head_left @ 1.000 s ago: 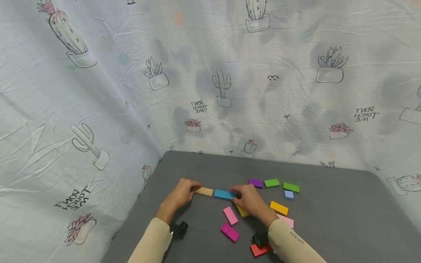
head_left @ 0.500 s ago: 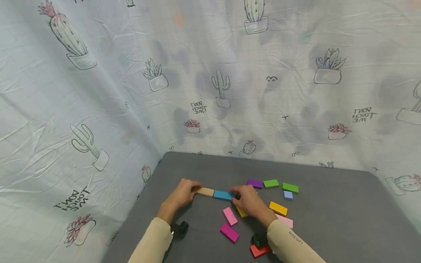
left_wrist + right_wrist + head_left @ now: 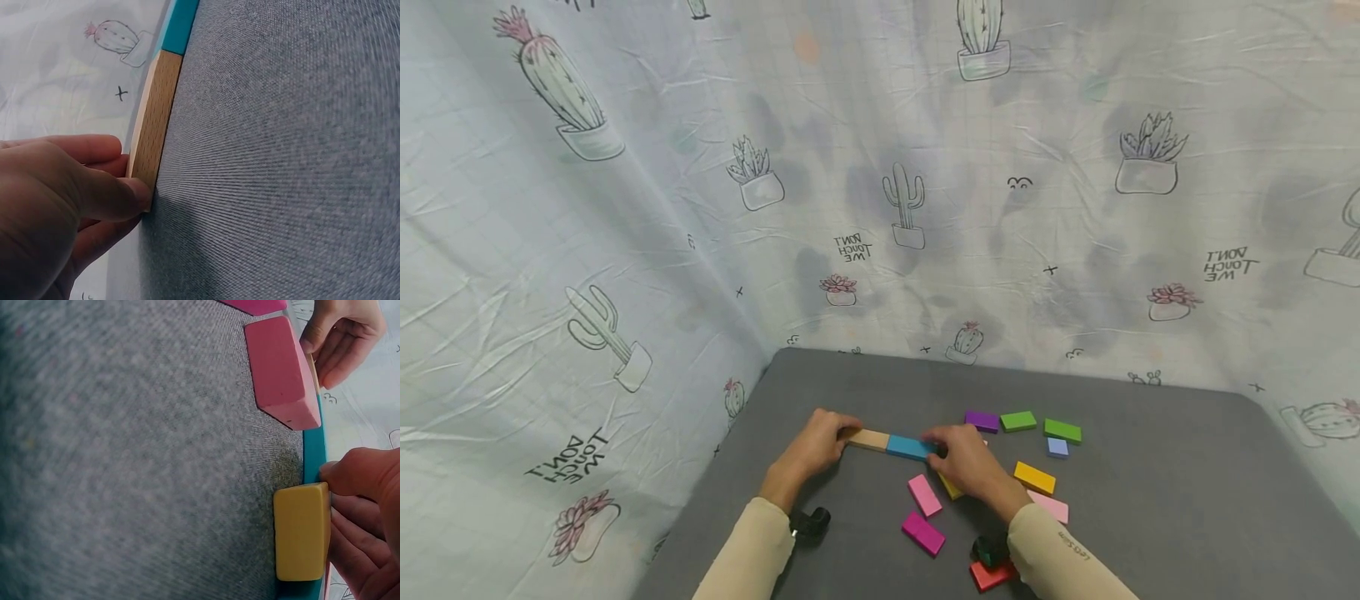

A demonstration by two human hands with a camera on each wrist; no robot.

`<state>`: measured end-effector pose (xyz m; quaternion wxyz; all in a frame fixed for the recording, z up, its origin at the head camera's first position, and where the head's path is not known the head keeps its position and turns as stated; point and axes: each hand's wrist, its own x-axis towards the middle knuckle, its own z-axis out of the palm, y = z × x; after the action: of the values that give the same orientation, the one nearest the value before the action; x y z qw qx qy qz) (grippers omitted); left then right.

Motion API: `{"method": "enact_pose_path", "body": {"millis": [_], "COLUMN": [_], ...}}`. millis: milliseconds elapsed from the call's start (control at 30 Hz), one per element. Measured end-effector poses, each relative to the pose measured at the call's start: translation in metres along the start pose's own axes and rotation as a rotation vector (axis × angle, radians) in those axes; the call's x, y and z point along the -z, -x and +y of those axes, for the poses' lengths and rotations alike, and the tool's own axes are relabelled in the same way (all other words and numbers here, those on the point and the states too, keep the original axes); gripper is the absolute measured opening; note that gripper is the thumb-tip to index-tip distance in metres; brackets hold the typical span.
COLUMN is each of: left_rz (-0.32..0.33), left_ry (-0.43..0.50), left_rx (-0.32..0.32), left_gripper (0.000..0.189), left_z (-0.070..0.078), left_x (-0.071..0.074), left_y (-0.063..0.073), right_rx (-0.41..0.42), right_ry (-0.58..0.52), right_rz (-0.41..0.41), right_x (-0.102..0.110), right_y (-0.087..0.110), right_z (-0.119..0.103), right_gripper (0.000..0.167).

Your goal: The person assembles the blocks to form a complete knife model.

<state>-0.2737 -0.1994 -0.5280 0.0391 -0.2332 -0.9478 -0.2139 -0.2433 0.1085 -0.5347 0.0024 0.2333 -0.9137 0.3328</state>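
Head view: clock directions are read from the blue block [image 3: 906, 447], with 12 o'clock toward the printed curtain [image 3: 970, 208]. The wooden block [image 3: 870, 439] lies at 9 o'clock on the grey table [image 3: 1172, 475]; the two blocks meet end to end, touching in the left wrist view. The left hand [image 3: 815, 442] pinches the wooden block's outer end, thumb on the near face. The right hand [image 3: 967, 456] grasps the blue block's outer end, thumb toward the near side.

Edges and room: the table's far edge meets the curtain at 12 o'clock, with bare surface between it and the row. At 9 o'clock, bare surface runs past the left hand to the table's left edge. The widest stretch lies at 3 o'clock, beyond the orange block [image 3: 1034, 477]. Room is tight at the right hand: the yellow block [image 3: 300, 532] sits just beside the blue block at 4 o'clock, contact uncertain, and the purple block [image 3: 982, 422] is near at 2 o'clock. The pink block [image 3: 924, 495] is near at 5 o'clock.

Obscured: both held ends are covered by the hands. The yellow block masks the right fingertips in the right wrist view. The right sleeve [image 3: 1067, 554] partly covers the red block [image 3: 990, 575] at 5 o'clock. The frame cuts off the blue block in the left wrist view.
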Motion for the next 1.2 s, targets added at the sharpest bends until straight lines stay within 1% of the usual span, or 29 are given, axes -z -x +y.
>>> {"method": "enact_pose_path", "body": {"millis": [200,467,567,633,800,933,1067,1200], "left_rz": [0.004,0.010,0.009,0.012,0.024,0.026,0.020,0.019], "left_ry": [-0.004,-0.010,-0.009,-0.003,-0.003,-0.012,0.004,0.001], "left_rx": [-0.006,-0.015,-0.014,-0.018,-0.032,-0.023,0.006,0.009], "left_gripper": [0.035,0.034,0.033,0.032,0.032,0.032,0.031,0.029], "left_z": [0.001,0.001,0.001,0.001,0.000,0.001,0.001,0.001], "left_x": [-0.001,-0.003,-0.004,-0.004,-0.004,-0.004,-0.004,-0.005], "left_y": [0.000,0.000,0.001,0.001,0.003,0.003,0.004,0.004], "right_rx": [-0.007,0.003,0.004,-0.002,-0.074,-0.130,-0.170,-0.204], "right_ry": [0.002,0.012,0.001,-0.010,-0.036,-0.029,0.000,0.017], "right_rz": [-0.001,-0.001,0.021,0.056,0.138,0.159,0.155,0.145], "right_x": [0.001,0.002,0.008,0.014,0.034,0.045,0.048,0.044], "right_y": [0.000,0.002,0.006,0.008,0.017,0.024,0.030,0.035], "right_z": [-0.001,-0.002,-0.003,-0.003,0.002,0.011,0.020,0.027], "right_gripper": [0.035,0.035,0.035,0.035,0.036,0.041,0.041,0.041]}}
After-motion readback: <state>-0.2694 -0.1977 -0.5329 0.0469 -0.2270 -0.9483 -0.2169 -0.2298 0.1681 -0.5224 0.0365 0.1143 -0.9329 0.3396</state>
